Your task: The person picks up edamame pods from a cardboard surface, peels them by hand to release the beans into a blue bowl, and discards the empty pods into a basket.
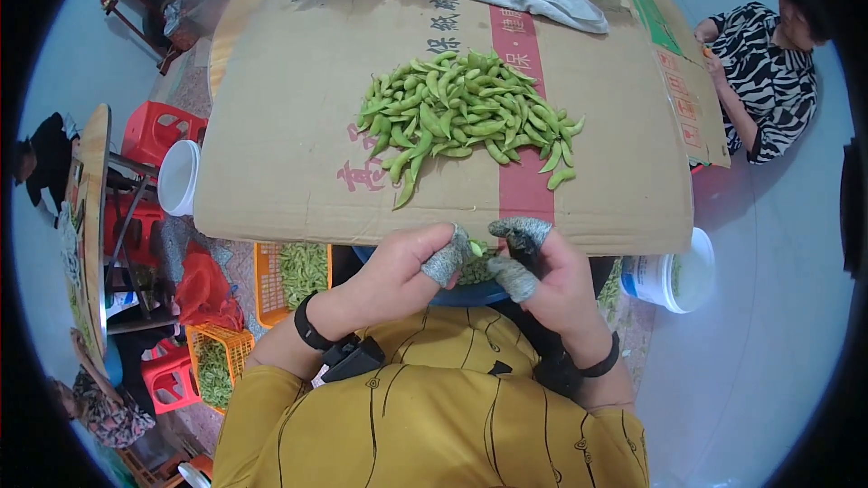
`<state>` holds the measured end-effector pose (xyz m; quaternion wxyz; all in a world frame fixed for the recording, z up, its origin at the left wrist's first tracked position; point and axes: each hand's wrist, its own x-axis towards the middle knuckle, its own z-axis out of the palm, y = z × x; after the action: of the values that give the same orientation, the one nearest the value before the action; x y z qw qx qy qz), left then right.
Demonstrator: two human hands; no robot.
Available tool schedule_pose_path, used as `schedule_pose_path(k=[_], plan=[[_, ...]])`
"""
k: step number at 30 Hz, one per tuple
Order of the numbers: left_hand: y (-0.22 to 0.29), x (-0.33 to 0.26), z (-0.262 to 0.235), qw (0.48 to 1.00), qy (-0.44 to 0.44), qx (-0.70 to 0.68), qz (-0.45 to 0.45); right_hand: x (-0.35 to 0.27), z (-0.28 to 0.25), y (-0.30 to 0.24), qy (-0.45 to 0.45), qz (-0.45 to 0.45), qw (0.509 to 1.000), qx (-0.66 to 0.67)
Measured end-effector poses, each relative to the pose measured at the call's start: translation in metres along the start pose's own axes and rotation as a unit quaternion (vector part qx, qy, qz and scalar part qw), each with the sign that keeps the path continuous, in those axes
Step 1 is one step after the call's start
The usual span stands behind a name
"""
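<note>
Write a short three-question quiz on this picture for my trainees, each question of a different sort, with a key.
1. True or false: the pile of green pods lies on flattened cardboard.
2. What covers the fingertips of both hands? A) grey fabric covers B) metal thimbles C) nothing
3. Fill in: to the person's right, beside the cardboard's edge, stands a white ____.

Key
1. True. The pods lie heaped on the cardboard, beyond the hands.
2. A. The left hand and right hand both wear grey covers on thumb and finger, meeting at a small green piece over a blue basin.
3. Bucket.
</note>
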<state>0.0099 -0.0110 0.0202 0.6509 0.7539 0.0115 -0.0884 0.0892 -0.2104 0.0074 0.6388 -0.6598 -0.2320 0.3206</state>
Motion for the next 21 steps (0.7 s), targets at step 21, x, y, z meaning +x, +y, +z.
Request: schedule_pose_path(k=[21], plan=[[-0.008, 0.001, 0.01, 0.991, 0.05, 0.033, 0.122, 0.005, 0.011, 0.005, 0.014, 0.089, 0.988, 0.124]])
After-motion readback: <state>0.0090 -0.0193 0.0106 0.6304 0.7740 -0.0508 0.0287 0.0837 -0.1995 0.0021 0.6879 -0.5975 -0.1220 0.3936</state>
